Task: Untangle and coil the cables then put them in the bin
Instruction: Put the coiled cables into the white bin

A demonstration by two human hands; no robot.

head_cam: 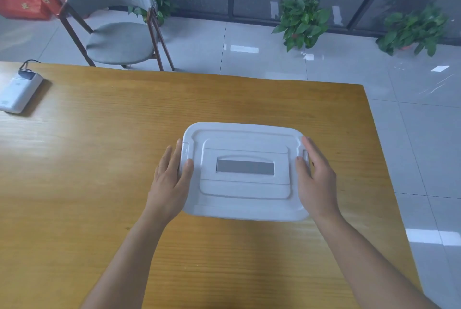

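Observation:
A white plastic bin [245,139] with its lid on stands on the wooden table [99,159], right of centre. The lid has a grey handle recess in its middle. My left hand [171,181] lies flat against the bin's left side, fingers straight, thumb on the lid's edge by the left latch. My right hand [315,179] presses against the right side the same way, thumb near the right latch. No cables are in view near the bin; its contents are hidden by the lid.
A white power bank [18,91] with a black cable plugged in lies at the table's far left edge. A grey chair [119,41] stands behind the table. The table's right edge runs close to the bin, with tiled floor and potted plants beyond.

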